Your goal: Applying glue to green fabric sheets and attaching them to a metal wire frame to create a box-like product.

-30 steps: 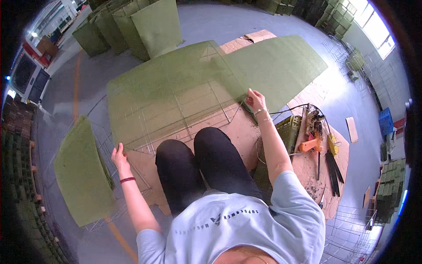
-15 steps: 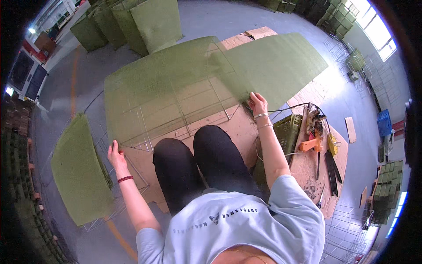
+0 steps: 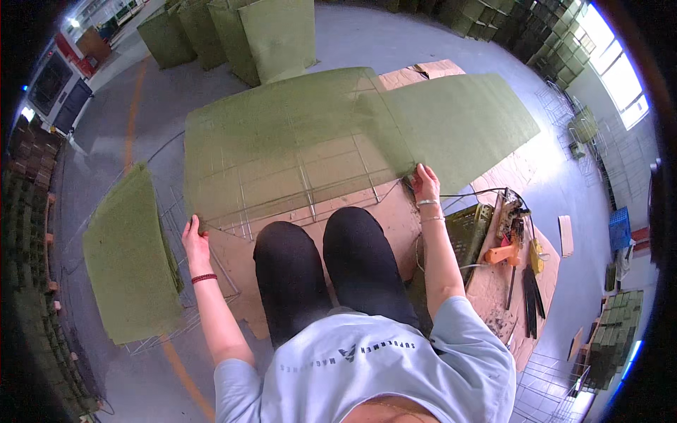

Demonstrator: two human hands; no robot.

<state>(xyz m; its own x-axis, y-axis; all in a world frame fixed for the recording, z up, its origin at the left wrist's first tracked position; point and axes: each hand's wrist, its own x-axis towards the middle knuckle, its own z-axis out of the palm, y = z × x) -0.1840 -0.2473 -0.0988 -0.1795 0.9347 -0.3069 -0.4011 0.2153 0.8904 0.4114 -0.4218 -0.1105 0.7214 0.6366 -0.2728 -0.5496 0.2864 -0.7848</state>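
Note:
A thin, see-through green mesh sheet [image 3: 275, 120] is spread over a wire frame [image 3: 305, 187] in front of my knees. The frame's bars show through the mesh. My left hand [image 3: 195, 243] pinches the sheet's near left corner between thumb and fingers. At the near right corner, my right hand [image 3: 425, 185] is closed on the same sheet. Another green sheet [image 3: 465, 120] lies flat to the right, partly beneath the mesh's right side. Flattened cardboard [image 3: 384, 243] lies under the frame.
Left of me, a stack of green sheets [image 3: 130, 261] rests on wire frames. On the right, an orange-handled glue gun [image 3: 502, 254], black sticks [image 3: 533, 299] and a green crate [image 3: 458, 236] stand on cardboard. Tall green mesh boxes [image 3: 278, 39] stand at the back.
The view has tilted slightly, so most background things sit further right and lower. Both hands still hold the sheet's near corners, with little visible movement over the frame.

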